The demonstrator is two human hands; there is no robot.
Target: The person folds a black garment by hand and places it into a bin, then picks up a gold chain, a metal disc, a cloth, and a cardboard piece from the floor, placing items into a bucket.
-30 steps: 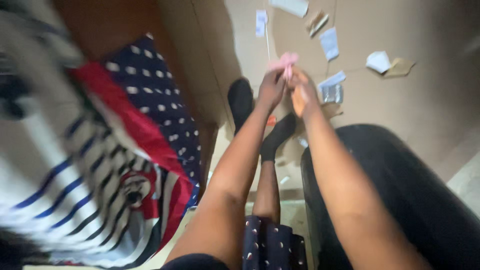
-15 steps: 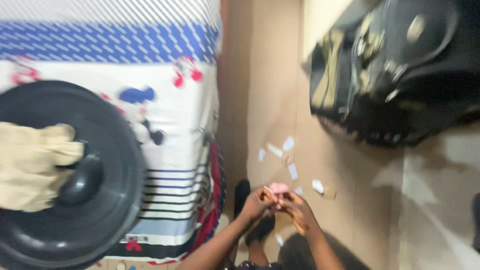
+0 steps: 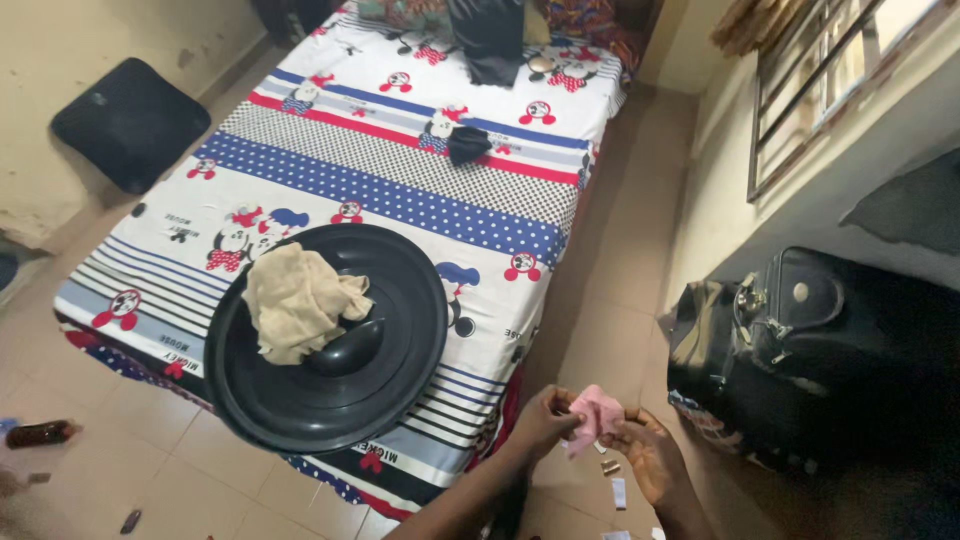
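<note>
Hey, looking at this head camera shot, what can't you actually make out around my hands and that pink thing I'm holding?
- Pink piece: both hands pinch it; the fingers cover part of it, so its kind and full shape are unclear.
- Left hand and right hand: forearms cut off by the bottom edge.
- Scraps on the floor: too small to identify.
- Black bag: its right side is lost in shadow.
- Beige cloth hides part of the black round lid.

1. floor strip (image 3: 610,300) between bed (image 3: 400,170) and wall lies open ahead of the hands.
2. black bag (image 3: 800,360) crowds the strip's right side, near the right hand (image 3: 650,455).
3. round black lid (image 3: 330,335) with a cloth (image 3: 295,300) fills the bed's near end, left of the left hand (image 3: 545,420).
4. paper scraps (image 3: 618,492) litter the floor below the hands.
5. the bed's middle is bare sheet.
</note>
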